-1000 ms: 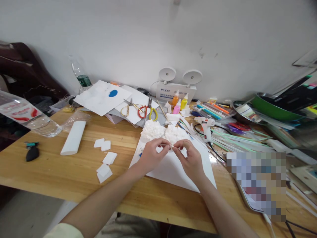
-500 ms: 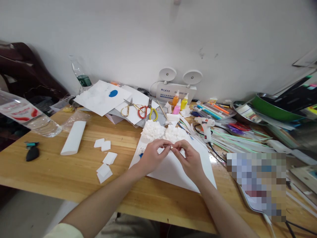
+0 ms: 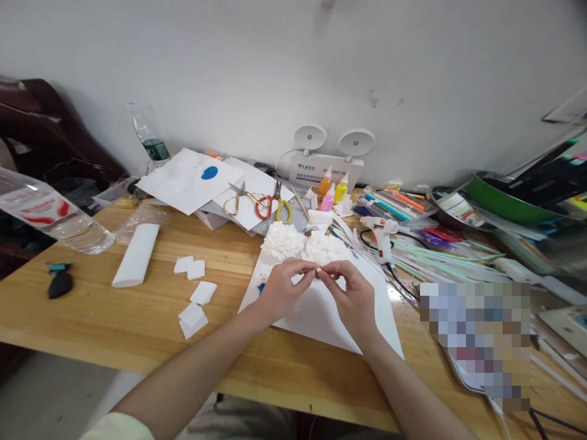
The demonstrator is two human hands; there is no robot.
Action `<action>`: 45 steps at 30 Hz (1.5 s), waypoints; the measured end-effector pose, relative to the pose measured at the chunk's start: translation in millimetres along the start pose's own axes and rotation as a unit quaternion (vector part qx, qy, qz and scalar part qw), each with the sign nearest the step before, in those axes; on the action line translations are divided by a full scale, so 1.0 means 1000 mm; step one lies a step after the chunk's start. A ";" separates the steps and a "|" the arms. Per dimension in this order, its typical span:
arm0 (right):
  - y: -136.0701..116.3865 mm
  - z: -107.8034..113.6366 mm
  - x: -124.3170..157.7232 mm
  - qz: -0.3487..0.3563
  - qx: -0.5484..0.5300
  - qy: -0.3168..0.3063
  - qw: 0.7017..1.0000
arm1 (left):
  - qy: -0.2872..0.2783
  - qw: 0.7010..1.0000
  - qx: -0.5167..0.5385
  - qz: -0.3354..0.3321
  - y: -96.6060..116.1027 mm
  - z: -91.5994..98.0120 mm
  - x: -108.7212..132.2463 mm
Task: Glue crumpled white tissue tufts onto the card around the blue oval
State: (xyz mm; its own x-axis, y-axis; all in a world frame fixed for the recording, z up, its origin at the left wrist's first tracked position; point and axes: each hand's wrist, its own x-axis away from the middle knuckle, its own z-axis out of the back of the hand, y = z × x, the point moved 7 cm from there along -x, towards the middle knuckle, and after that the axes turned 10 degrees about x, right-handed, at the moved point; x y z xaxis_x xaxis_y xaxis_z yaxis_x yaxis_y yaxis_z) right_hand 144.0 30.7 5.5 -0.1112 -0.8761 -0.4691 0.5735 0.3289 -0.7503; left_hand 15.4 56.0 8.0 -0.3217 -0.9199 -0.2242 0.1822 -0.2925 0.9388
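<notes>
Over a white sheet [image 3: 334, 321] on the wooden table, my left hand [image 3: 287, 287] and my right hand [image 3: 351, 296] meet fingertip to fingertip. Both are closed in a pinch around a small white piece [image 3: 318, 269], too small to make out well; it looks like paper. Just beyond my fingers, two clumps of crumpled white paper [image 3: 285, 240] rest on the sheet's far part. A bit of blue [image 3: 261, 287] shows beside my left wrist. Several small white paper squares [image 3: 203, 293] lie on the table to the left.
A white pack [image 3: 136, 255] and a large water bottle [image 3: 55, 211] lie at left. Scissors [image 3: 263, 205] and small paint bottles [image 3: 328, 198] are behind the sheet. At right are a glue gun [image 3: 383, 235], pens [image 3: 394, 205], strips and a blurred-out device [image 3: 472, 342] with cables.
My fingers have shifted very slightly around the small white piece, which shows a little more between them. The white sheet's right corner has moved a touch to the right.
</notes>
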 end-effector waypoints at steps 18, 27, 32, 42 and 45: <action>-0.006 0.000 -0.002 0.036 0.054 -0.014 0.998 | 0.034 0.999 0.024 -0.003 0.000 0.005 -0.001; -0.006 -0.009 -0.001 0.050 0.034 -0.069 0.996 | 0.021 1.000 0.013 -0.010 -0.001 0.002 -0.001; -0.009 -0.008 0.000 0.058 0.042 -0.062 0.996 | 0.010 1.000 0.011 -0.014 -0.001 0.001 0.000; -0.004 -0.002 -0.002 0.043 0.014 -0.015 0.999 | 0.005 0.999 0.047 0.016 -0.004 0.000 0.001; -0.006 0.001 -0.001 0.048 0.020 0.002 0.999 | 0.003 0.997 0.070 0.027 -0.005 -0.001 0.001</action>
State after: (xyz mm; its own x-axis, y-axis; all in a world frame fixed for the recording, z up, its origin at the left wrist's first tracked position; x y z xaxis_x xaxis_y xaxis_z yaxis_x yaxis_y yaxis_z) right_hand 141.7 29.5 10.6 -0.0565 -0.8395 -0.5404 0.6139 0.3976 -0.6819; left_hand 15.1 55.9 3.0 -0.3089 -0.9351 -0.1740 0.0681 -0.2042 0.9766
